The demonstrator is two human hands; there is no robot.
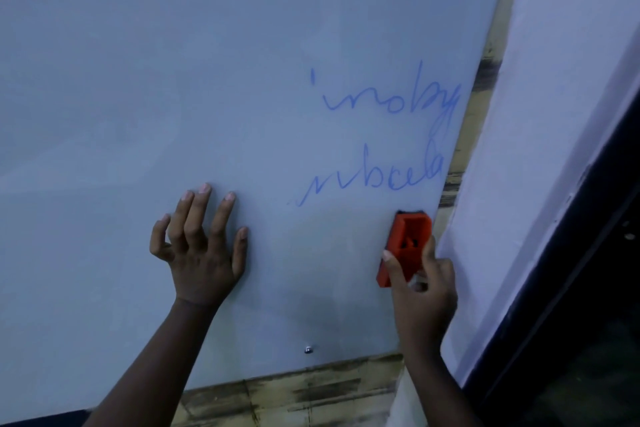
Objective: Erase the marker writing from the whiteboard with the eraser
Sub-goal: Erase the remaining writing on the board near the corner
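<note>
Whiteboard point(173, 80) carries blue writing point(377, 146) just above the grip; left hand point(202, 250) braces flat, fingers spread. Right hand point(420, 288) pinches the orange eraser point(403, 246) at the board's right edge, pad probably touching. Risk: an upward stroke slips off the edge, missing end letters.

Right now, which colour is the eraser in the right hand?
The eraser is orange-red, with a dark pad at its top end; the head view shows it.

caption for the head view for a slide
Right hand holds orange eraser below blue writing; left hand braces whiteboard.
</note>
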